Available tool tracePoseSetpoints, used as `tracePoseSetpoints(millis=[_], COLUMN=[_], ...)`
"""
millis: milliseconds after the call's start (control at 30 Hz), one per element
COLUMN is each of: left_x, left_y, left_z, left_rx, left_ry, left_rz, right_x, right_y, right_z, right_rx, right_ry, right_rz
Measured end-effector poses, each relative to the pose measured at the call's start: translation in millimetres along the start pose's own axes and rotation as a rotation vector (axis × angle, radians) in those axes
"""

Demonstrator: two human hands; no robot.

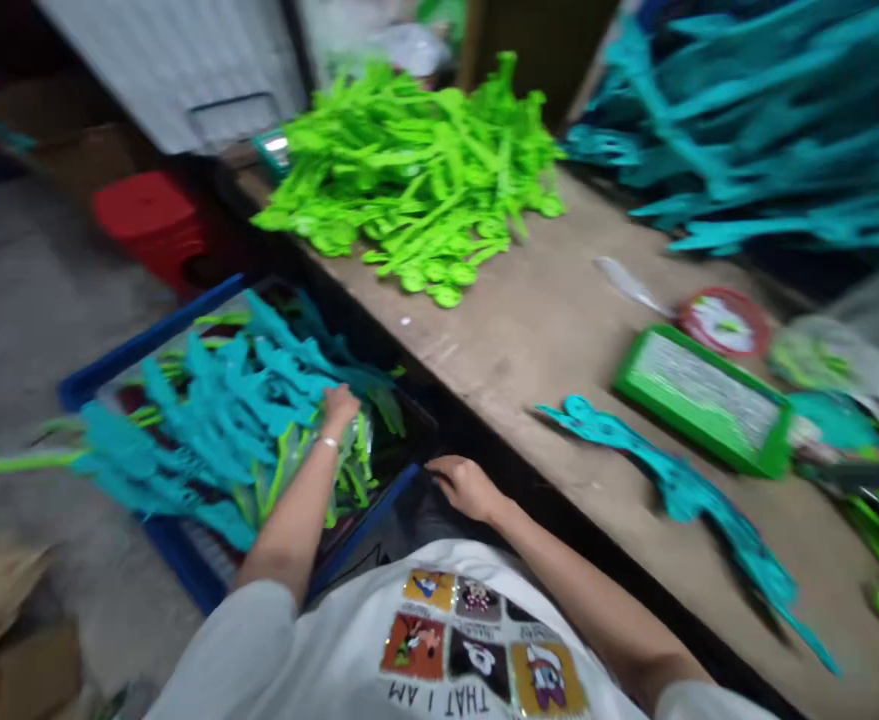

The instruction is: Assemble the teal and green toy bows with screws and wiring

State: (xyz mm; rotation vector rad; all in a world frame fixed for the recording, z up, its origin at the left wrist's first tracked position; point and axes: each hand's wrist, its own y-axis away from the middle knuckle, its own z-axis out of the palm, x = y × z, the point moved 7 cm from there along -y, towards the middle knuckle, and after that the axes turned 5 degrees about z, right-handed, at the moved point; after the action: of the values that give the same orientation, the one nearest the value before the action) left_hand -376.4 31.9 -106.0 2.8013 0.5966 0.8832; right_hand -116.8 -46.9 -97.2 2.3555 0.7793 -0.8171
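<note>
My left hand (340, 408) reaches into a blue crate (155, 335) to the left of the bench. Its fingers are closed at the end of a teal plastic piece (289, 345), one of several long, flat, jagged ones layered there; the fingertips are blurred. Bright green strips (353, 470) lie under and beside that hand. My right hand (469, 487) hovers by the crate's near corner and the bench edge, fingers loosely bent and apart, with nothing visible in it. A single teal piece (679, 485) of similar shape lies on the bench to the right.
A big heap of lime-green plastic parts (416, 170) covers the bench's (514, 345) far end. A green tray (701, 395) and a round red container (725, 322) sit at right. More teal pieces (769, 120) are piled behind. A red stool (146, 215) stands on the floor beyond the crate.
</note>
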Motion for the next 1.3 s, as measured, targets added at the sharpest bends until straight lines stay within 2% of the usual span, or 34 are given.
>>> tracePoseSetpoints(millis=[100, 167, 233, 300, 367, 433, 500, 567, 633, 667, 700, 767, 833, 900, 1033, 1133, 1200, 1267, 1300], left_x=[21.3, 42.2, 77.3, 129.6, 191.4, 248.1, 288.3, 312.2, 324.6, 327.9, 329.9, 332.2, 334.2, 334.1, 322.9, 314.9, 319.9, 338.2, 350.9], left_y=[10.3, 22.6, 42.2, 67.2, 91.3, 108.5, 117.6, 120.8, 122.1, 122.8, 123.6, 125.7, 127.8, 128.0, 122.6, 120.6, 125.0, 138.2, 147.6], left_z=[-34.8, -47.0, -49.0, -39.9, -18.4, 12.4, 40.0, 58.9, 72.2, 77.5, 82.0, 88.5, 92.3, 91.4, 76.8, 66.1, 60.1, 61.4, 67.3], left_rx=[0.318, 0.490, 0.622, 0.670, 0.572, 0.365, 0.212, 0.151, 0.119, 0.105, 0.093, 0.072, 0.046, 0.034, 0.028, 0.020, 0.099, 0.153, 0.128], left_ry=[0.161, 0.234, 0.292, 0.360, 0.401, 0.364, 0.293, 0.221, 0.145, 0.108, 0.073, 0.022, 0.000, 0.009, 0.048, -0.010, -0.097, -0.142, -0.146], left_rz=[0.125, 0.158, 0.230, 0.423, 0.682, 0.873, 0.956, 0.976, 0.973, 0.968, 0.963, 0.966, 0.995, 1.024, 1.018, 0.986, 0.985, 1.067, 1.142], right_x=[-4.2, -6.6, -6.9, -4.7, -0.1, 10.3, 29.7, 55.7, 83.8, 97.8, 111.5, 136.8, 155.1, 163.0, 156.5, 151.9, 156.6, 169.2, 178.4], right_y=[34.1, 59.6, 89.1, 122.6, 160.6, 203.9, 252.7, 305.8, 357.1, 377.8, 393.7, 410.6, 412.2, 406.9, 394.7, 388.9, 390.5, 397.3, 401.1], right_z=[-14.2, -25.1, -38.7, -57.1, -81.2, -108.2, -136.4, -162.3, -180.4, -185.1, -187.3, -185.9, -180.6, -175.4, -170.4, -177.0, -195.6, -230.5, -253.1], right_rx=[0.012, 0.009, 0.028, 0.105, 0.251, 0.433, 0.654, 0.908, 1.150, 1.231, 1.279, 1.292, 1.258, 1.242, 1.217, 1.116, 1.077, 1.118, 1.160], right_ry=[-0.035, -0.054, -0.063, -0.073, -0.094, -0.105, -0.069, 0.017, 0.104, 0.131, 0.144, 0.121, 0.053, -0.009, -0.067, -0.083, -0.062, 0.004, 0.051], right_rz=[0.028, 0.029, 0.033, 0.042, 0.036, 0.036, 0.093, 0.210, 0.360, 0.434, 0.501, 0.596, 0.627, 0.618, 0.582, 0.536, 0.503, 0.492, 0.501])
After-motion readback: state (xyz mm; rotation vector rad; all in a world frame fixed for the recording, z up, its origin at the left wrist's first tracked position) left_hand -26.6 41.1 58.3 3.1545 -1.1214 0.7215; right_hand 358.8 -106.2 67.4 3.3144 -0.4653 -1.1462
